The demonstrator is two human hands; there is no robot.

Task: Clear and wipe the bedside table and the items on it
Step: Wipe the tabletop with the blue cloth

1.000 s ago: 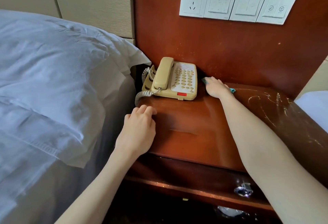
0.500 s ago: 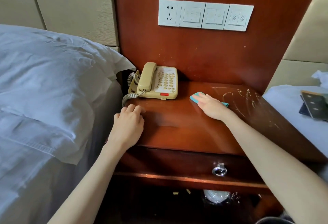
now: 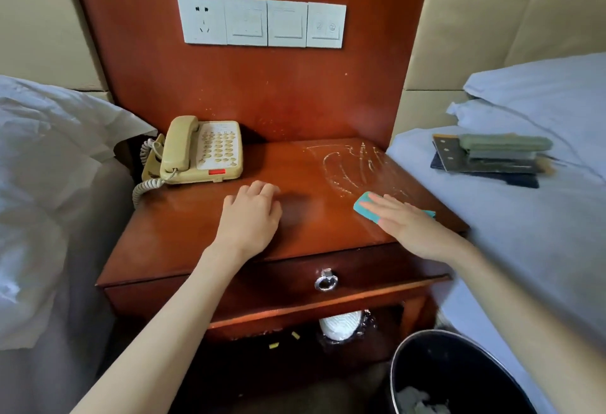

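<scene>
Flat on the table point(image 3: 196, 236): open left hand point(image 3: 251, 216); right hand point(image 3: 406, 223), fingers spread, on teal cloth point(image 3: 365, 210).

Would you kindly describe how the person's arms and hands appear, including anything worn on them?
Both forearms are bare to the frame edge, with no sleeves showing. The left hand and right hand wear no gloves, rings, watch or bracelet that I can see.

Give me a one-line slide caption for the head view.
Right hand presses a teal cloth on the streaked bedside table; left hand rests flat beside the phone.
</scene>
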